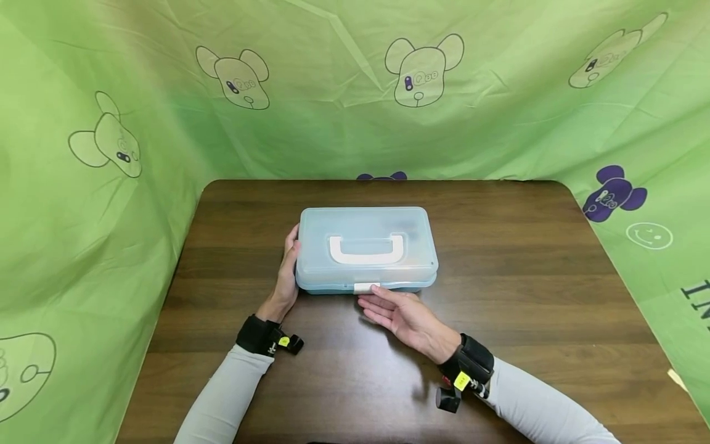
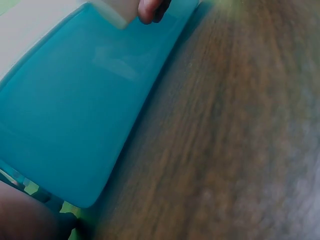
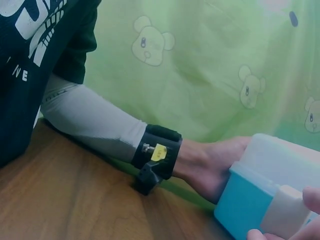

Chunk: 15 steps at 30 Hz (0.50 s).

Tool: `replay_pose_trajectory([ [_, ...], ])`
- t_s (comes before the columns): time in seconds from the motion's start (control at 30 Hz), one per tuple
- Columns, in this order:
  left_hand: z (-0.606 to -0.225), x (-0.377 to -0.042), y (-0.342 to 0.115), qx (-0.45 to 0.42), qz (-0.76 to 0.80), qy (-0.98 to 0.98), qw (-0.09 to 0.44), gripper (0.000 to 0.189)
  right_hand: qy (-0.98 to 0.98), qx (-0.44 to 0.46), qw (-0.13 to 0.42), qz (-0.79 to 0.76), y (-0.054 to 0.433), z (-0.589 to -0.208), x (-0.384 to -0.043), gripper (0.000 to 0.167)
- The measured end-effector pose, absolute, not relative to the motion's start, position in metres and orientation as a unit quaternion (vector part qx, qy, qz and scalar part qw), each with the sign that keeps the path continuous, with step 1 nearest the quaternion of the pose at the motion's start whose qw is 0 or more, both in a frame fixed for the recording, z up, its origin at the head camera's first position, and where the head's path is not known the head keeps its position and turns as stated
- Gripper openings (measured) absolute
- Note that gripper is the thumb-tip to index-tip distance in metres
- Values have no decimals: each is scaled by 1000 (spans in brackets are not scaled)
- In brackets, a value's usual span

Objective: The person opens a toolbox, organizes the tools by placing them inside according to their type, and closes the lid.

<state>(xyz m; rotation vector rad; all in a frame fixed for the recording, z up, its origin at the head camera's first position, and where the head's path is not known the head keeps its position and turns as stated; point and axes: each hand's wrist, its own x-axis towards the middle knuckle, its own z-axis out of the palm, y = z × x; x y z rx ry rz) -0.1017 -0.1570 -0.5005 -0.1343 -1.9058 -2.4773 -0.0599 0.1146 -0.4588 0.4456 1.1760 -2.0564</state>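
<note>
A pale blue plastic storage box (image 1: 366, 222) with a translucent lid and a white carry handle (image 1: 366, 258) stands on the table, lid down. My left hand (image 1: 286, 271) rests against the box's left end, thumb and fingers along that side. At the front, my right hand (image 1: 410, 320) has its thumb on the white latch (image 1: 363, 288) and its fingers just below. The right wrist view shows the latch (image 3: 286, 212) between thumb and fingertip. In the left wrist view the teal front wall (image 2: 85, 100) fills much of the picture; the lid's contents cannot be made out.
The brown wood-grain table (image 1: 527, 277) extends around the box on every side. Green cloth (image 1: 310, 135) printed with bear figures hangs behind and beside it. Each wrist wears a black strap (image 1: 477, 357) with a small camera.
</note>
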Motion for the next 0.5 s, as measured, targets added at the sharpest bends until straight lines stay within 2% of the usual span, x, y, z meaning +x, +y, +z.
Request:
replay_pose_trajectory([
  [0.2, -499, -102, -156, -45, -793, -607, 8, 70, 431, 180, 344, -815, 114, -461, -59, 19],
  [0.4, -498, -100, -156, -44, -790, -611, 5, 71, 430, 185, 336, -817, 113, -463, -57, 29],
  [0.5, -498, -100, -156, -42, -789, -613, 5, 70, 433, 180, 336, -817, 113, -464, -56, 28],
])
